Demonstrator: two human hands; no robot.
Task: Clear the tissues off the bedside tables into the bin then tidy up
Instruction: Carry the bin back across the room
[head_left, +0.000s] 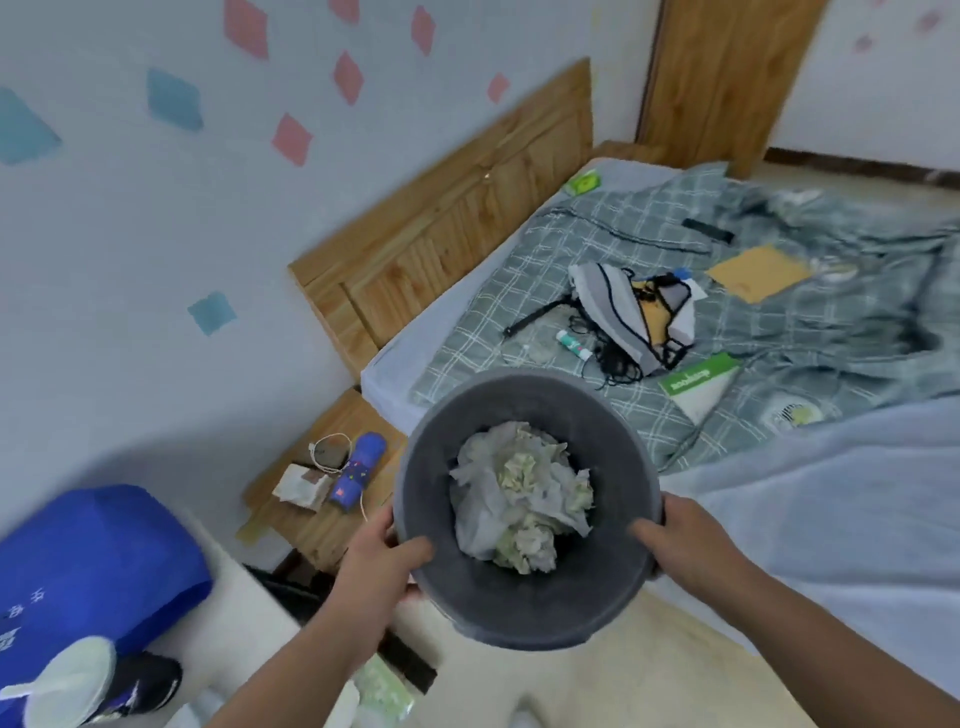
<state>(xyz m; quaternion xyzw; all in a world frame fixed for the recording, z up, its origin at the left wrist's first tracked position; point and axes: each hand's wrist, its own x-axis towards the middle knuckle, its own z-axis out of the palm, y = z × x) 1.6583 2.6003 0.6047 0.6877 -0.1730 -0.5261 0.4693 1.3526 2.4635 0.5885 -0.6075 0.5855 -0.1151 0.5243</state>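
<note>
A round dark grey bin (524, 613) is held up in front of me, between the bed and the bedside table. My left hand (384, 556) grips its left rim, thumb inside. On the right rim, my right hand (685, 540) grips the same way. Crumpled white and yellowish tissues (519, 493) fill the bottom of the bin. The wooden bedside table (311, 525) lies to the left and below, carrying a blue cylindrical case (358, 467), a white cable (324, 452) and a small paper packet (301, 486). No loose tissues show on it.
The bed (779, 493) with a checked grey cover fills the right, strewn with a grey pouch (628, 317), cords, a tube, a green booklet (696, 387) and a brown envelope (758, 273). A blue bag (93, 566) sits at lower left. The wooden headboard (447, 223) stands against the wall.
</note>
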